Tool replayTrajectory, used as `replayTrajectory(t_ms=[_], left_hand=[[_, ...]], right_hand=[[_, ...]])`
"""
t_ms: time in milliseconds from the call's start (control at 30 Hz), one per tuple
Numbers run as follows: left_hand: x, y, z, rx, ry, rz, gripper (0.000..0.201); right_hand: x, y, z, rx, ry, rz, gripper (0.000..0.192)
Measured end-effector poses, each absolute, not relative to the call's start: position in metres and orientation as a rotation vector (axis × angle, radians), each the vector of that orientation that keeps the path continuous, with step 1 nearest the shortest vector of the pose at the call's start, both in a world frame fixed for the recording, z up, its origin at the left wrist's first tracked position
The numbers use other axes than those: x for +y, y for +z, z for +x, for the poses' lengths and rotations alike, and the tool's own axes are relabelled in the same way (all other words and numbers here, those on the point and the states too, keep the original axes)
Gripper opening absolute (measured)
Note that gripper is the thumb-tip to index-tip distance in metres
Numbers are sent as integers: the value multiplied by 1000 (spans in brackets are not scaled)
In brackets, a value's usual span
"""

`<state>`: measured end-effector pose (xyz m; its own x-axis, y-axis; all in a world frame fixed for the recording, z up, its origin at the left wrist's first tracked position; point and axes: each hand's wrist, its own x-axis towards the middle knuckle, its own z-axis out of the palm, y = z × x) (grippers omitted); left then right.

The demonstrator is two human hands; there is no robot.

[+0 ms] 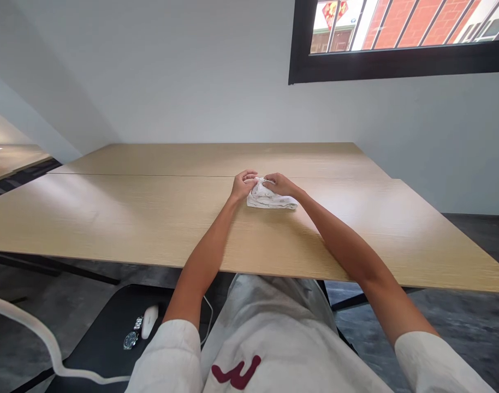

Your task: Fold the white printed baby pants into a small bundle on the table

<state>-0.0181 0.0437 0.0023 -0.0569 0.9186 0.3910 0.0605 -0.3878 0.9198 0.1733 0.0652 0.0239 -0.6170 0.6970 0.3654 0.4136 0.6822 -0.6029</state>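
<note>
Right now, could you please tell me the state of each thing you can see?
White cloth: crumpled, on the table.
Left hand: gripping the cloth's top edge.
Right hand: gripping the cloth beside it.
Wristwatch: lying on the black seat.

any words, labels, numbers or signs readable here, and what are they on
None can be read.
Shirt: a dark red mark, cut off by the frame edge, not legible.
White cloth held by the left hand and right hand: faint print, too blurred.
Red sign outside the window: too small.
Watch on the black seat: dial unreadable.
</note>
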Motion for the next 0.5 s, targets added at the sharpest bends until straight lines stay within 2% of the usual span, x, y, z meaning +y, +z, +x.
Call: replayTrajectory(t_ms=[133, 300, 500], left_hand=[[41, 5, -12, 980, 1550, 1380, 29], [39, 6, -8, 921, 1517, 1315, 36], [39, 6, -4, 948, 1563, 1413, 29]], right_hand=[[66, 22, 172, -2259, 543, -909, 32], [70, 14, 172, -2157, 477, -807, 25], [73, 10, 175, -2136, 614, -638, 33]])
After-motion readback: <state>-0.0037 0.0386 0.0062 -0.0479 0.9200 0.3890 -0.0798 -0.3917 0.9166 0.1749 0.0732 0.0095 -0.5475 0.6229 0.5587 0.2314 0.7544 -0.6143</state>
